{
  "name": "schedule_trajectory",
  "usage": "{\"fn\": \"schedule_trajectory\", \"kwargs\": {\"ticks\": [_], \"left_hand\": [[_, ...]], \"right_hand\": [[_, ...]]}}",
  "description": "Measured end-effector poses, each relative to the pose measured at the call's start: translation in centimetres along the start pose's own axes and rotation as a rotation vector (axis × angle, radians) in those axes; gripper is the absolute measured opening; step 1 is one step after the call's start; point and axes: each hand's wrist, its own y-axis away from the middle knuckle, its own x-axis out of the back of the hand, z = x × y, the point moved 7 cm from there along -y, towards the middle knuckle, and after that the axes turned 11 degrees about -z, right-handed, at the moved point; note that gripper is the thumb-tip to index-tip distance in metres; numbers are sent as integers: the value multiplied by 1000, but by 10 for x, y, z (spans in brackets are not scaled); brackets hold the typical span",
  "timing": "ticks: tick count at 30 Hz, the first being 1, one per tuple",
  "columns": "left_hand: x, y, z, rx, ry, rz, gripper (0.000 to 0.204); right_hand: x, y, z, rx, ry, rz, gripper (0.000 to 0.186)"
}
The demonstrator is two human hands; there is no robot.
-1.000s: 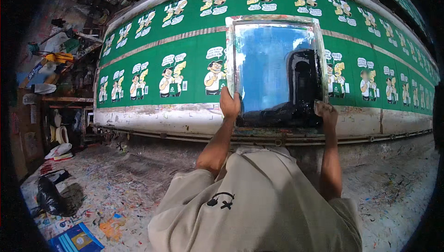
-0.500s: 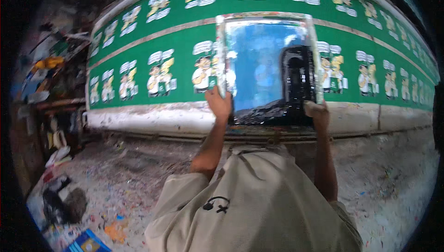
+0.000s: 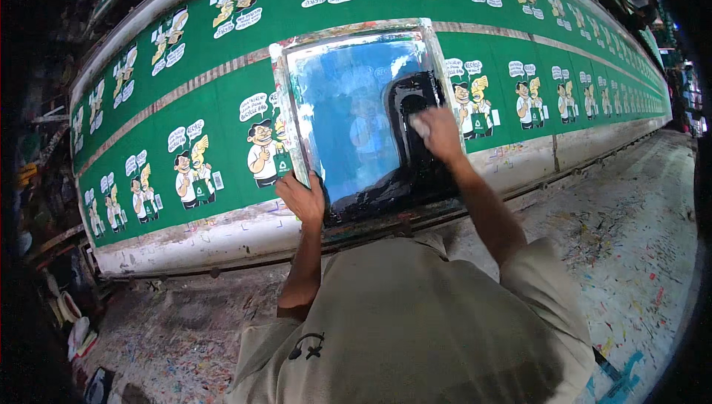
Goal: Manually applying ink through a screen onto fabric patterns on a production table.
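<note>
A screen printing frame (image 3: 285,96) with a pale, paint-stained border and blue mesh (image 3: 337,118) lies on green printed fabric. Thick black ink (image 3: 382,189) coats the mesh's right side and lower edge. My left hand (image 3: 302,198) is closed round the frame's lower left side. Above the inked right part of the mesh is my right hand (image 3: 443,133), its fingers curled together and slightly blurred. Something pale shows at those fingertips, but I cannot make out what it is.
Green fabric (image 3: 222,130) with repeated cartoon prints covers a long table, its pale front edge (image 3: 193,237) running across in front of me. Paint spatters mark the floor (image 3: 630,219). Assorted clutter (image 3: 70,308) stands at the far left.
My right hand has left the frame's right side and moved over the black ink. My left hand keeps hold of the frame's left side. The view has turned and tilted.
</note>
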Motion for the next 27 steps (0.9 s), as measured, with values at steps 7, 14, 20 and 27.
{"fn": "schedule_trajectory", "kwargs": {"ticks": [7,14,20,27], "left_hand": [[10,-1,-7,67,-146,-32,51],[9,-11,33,-26,299,-113,41],[-58,-2,99,-59,328,-7,45],[-175,40,225,-217,305,30,48]], "right_hand": [[-15,100,-28,9,81,-173,14],[-68,169,160,-799,-702,89,36],[6,136,209,-726,-729,101,50],[64,186,383,-775,-213,132,33]]}}
